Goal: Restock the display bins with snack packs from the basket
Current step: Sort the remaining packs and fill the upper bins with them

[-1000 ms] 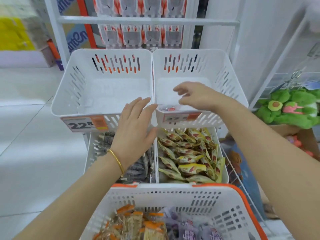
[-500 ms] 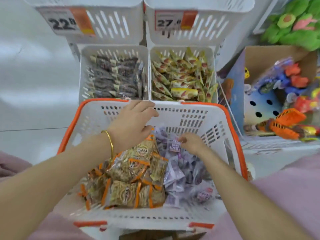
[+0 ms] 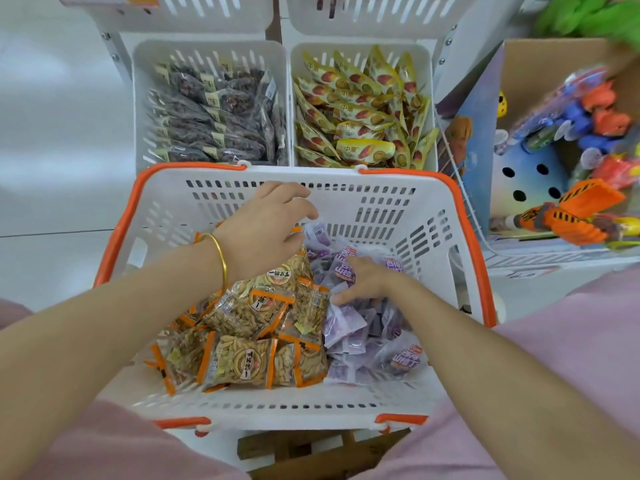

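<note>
The white basket with an orange rim stands in front of me. It holds orange-edged snack packs on its left and purple snack packs on its right. My left hand, with a gold bangle at the wrist, hovers with relaxed, spread fingers over the packs at the back of the basket. My right hand lies in the purple packs, its fingers and thumb curled round some of them. Behind the basket are a bin of dark snack packs and a bin of yellow snack packs.
Two upper white bins show only their undersides at the top edge. To the right are a cardboard box of toys, a wire shelf and a green plush. Pale floor lies to the left. Pink cloth covers my knees.
Both hands have come down from the upper bins into the basket, and the view has tilted down. My right hand has dug into the purple packs; my left has drifted right.
</note>
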